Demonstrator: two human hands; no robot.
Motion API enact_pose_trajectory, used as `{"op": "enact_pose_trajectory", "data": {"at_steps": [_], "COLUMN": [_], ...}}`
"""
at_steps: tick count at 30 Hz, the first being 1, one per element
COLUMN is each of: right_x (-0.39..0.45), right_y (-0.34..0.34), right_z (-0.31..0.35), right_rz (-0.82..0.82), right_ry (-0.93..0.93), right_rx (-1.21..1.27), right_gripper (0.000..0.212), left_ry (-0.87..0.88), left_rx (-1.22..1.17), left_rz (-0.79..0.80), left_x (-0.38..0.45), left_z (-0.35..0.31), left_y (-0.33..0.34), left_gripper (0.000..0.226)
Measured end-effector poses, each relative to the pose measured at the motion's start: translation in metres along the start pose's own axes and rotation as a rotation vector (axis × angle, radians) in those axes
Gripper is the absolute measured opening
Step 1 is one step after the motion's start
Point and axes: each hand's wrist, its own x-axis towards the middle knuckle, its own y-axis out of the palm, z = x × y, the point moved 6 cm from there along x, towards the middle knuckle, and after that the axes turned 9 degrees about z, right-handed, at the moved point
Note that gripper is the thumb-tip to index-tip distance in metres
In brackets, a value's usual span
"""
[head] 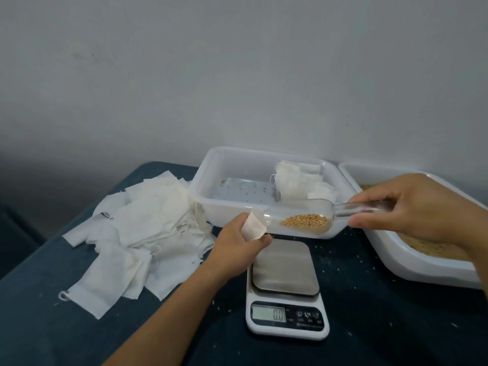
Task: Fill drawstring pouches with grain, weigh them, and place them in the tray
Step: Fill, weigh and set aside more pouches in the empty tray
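The left hand [237, 240] holds a small white drawstring pouch [253, 225], its grip curled around the pouch's lower part so the open mouth tilts up toward the right. The right hand [420, 207] pinches the handle of a clear plastic scoop [303, 216], thumb beneath and fingers over it, with the scoop lying nearly level and its front lip touching the pouch mouth. A small heap of golden grain [303, 221] sits in the scoop's bowl, near the handle end. Both hands hover just above a white digital kitchen scale [286, 294], whose steel platform is bare and whose display reads 0.0. Directly behind the scoop stands a white plastic tray [208, 178]; the scoop crosses in front of its near wall and hides part of it. Inside the tray, several filled pouches [298, 180] are stacked toward the right end, and a few loose grains dot the floor at the left. On the right, partly covered by the right wrist, a second white tub [412, 268] holds the grain supply. Left of the tray, a loose pile of flat empty pouches [137, 233] spreads over the dark blue desk [52, 326], with stray grains scattered around the scale.
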Motion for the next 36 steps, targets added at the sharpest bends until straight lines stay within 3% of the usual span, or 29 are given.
{"op": "enact_pose_trajectory", "data": {"at_steps": [12, 21, 26, 30, 36], "right_x": [0.001, -0.001, -0.002, -0.003, -0.001], "right_y": [0.005, 0.002, 0.001, 0.004, 0.018], "right_z": [0.029, 0.031, 0.029, 0.015, -0.019], "right_rz": [0.012, -0.01, -0.012, -0.035, 0.024], "right_ry": [-0.059, -0.056, -0.091, -0.067, 0.025], "right_rx": [-0.322, -0.353, -0.29, -0.098, 0.029], "right_gripper": [0.042, 0.038, 0.042, 0.039, 0.041], "left_ry": [0.071, 0.047, 0.036, 0.027, 0.033], "left_rx": [0.179, 0.171, 0.167, 0.141, -0.079], "left_rz": [0.025, 0.022, 0.02, 0.002, 0.029], "left_x": [-0.003, -0.002, -0.002, -0.002, -0.003], "left_z": [-0.006, -0.003, -0.004, -0.005, -0.01], "left_y": [0.004, 0.005, 0.005, 0.003, 0.002], "left_gripper": [0.021, 0.023, 0.021, 0.02, 0.026]}}
